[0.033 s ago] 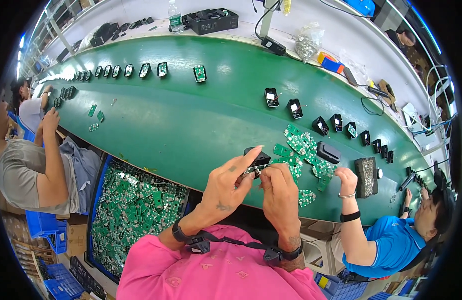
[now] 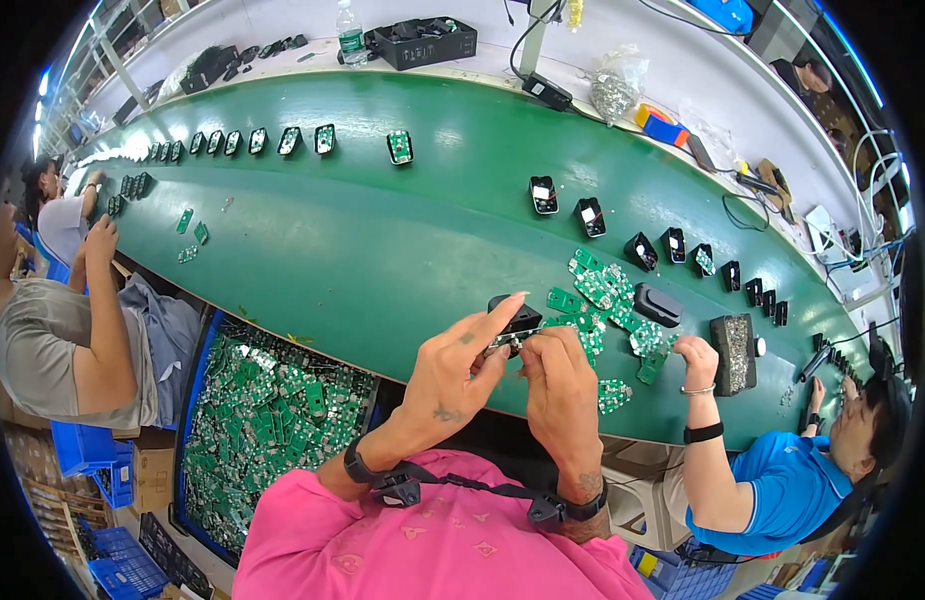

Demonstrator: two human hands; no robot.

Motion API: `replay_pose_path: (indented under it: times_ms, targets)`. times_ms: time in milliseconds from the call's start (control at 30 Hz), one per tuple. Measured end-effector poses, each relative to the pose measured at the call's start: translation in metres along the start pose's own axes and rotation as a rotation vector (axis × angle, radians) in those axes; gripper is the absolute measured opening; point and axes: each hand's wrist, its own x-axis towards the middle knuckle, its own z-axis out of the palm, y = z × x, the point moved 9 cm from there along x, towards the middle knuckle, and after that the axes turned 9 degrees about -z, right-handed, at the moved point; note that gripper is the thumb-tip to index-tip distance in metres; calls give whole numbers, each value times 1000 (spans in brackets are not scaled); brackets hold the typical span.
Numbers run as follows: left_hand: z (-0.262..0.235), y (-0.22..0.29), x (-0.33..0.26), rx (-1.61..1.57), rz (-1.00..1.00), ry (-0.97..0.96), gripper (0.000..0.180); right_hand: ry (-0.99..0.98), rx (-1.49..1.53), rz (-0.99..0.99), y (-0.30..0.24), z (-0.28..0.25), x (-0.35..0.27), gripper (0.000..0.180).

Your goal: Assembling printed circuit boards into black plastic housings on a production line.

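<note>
My left hand [image 2: 453,375] and my right hand [image 2: 558,385] meet over the near edge of the green conveyor belt [image 2: 363,240]. Between them is a small black plastic housing [image 2: 515,318]. The left thumb and forefinger grip it from the left. The right fingertips pinch at its lower right side, where a small metallic bit shows; I cannot tell what that bit is. Just right of the hands, a loose pile of small green circuit boards [image 2: 603,290] lies on the belt, with a black oval cover [image 2: 658,304] beside it.
Black housings [image 2: 673,245] stand in a row across the belt, more at far left [image 2: 253,142]. A blue crate of green boards [image 2: 273,420] sits lower left. A person in grey [image 2: 53,340] works left; another in blue [image 2: 773,490] right, hand [image 2: 698,352] by a black tray [image 2: 735,350].
</note>
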Motion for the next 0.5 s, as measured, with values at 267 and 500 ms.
replay_pose_path:
  times_ms: [267, 500]
  targets:
    - [5, 9, -1, 156, 75, -67, 62, -139, 3, 37, 0, 0, 0, 2]
    - [7, 20, -4, 371, 188, -64, 62, -158, 28, 91, -1, -4, 1, 3]
